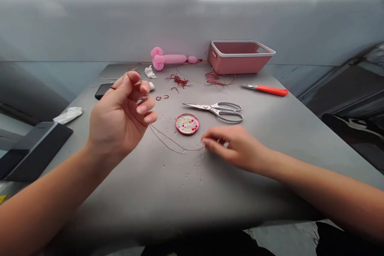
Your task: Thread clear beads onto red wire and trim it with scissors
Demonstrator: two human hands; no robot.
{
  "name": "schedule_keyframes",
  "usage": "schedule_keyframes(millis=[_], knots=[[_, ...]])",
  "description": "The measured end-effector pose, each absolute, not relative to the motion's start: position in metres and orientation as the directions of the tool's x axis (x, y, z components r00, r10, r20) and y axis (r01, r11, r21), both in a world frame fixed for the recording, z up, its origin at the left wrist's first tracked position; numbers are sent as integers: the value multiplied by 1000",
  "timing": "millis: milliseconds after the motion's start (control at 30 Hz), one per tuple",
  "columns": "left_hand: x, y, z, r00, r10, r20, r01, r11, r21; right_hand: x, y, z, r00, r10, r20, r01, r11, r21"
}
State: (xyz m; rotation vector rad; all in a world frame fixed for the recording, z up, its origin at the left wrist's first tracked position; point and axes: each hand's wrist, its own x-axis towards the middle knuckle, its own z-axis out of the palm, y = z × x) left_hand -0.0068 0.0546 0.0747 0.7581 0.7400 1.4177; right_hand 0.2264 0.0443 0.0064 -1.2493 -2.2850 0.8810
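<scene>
Thread (192, 150) slung from raised left hand (118, 116) to right hand (237, 144) over tabletop (144, 200), pinched in both, left otherwise half curled, right closed at the tips, bead dish (187, 133) just beyond, scissors (213, 108) behind.

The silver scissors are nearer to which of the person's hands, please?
Right. The right hand is close to the silver scissors, on their near side. The left hand is raised farther away, off to the left of them.
</scene>
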Motion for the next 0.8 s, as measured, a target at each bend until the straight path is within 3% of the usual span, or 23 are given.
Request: schedule_keyframes(millis=[33, 67, 100, 133, 233, 433, 667, 733, 800], knots=[[-5, 51, 75, 45, 999, -12, -554, 35, 832, 233, 51, 6, -433, 865, 255, 667, 497, -555], [-4, 47, 74, 68, 998, -8, -530, 43, 847, 242, 60, 5, -351, 854, 384, 731, 506, -457], [-3, 44, 74, 90, 996, 14, -499, 33, 866, 251, 70, 4, -305, 853, 424, 795, 473, -380], [-2, 41, 72, 114, 992, 50, -464, 8, 886, 260, 81, 2, -287, 875, 389, 853, 419, -312], [-1, 36, 67, 195, 966, 172, -381, -87, 920, 285, 110, -3, -359, 930, 74, 911, 367, -188], [1, 31, 57, 274, 931, 243, -320, -150, 935, 300, 125, 0, -391, 920, -11, 901, 381, -206], [-2, 23, 62, 152, 932, 328, -243, -287, 927, 292, 117, 6, -212, 972, 98, 924, 232, -303], [-3, 24, 64, 139, 920, 366, -210, -333, 919, 285, 113, 8, -145, 980, 138, 901, 188, -391], [-4, 28, 63, 135, 914, 383, -166, -360, 918, 277, 104, 11, -108, 985, 135, 794, 167, -585]])
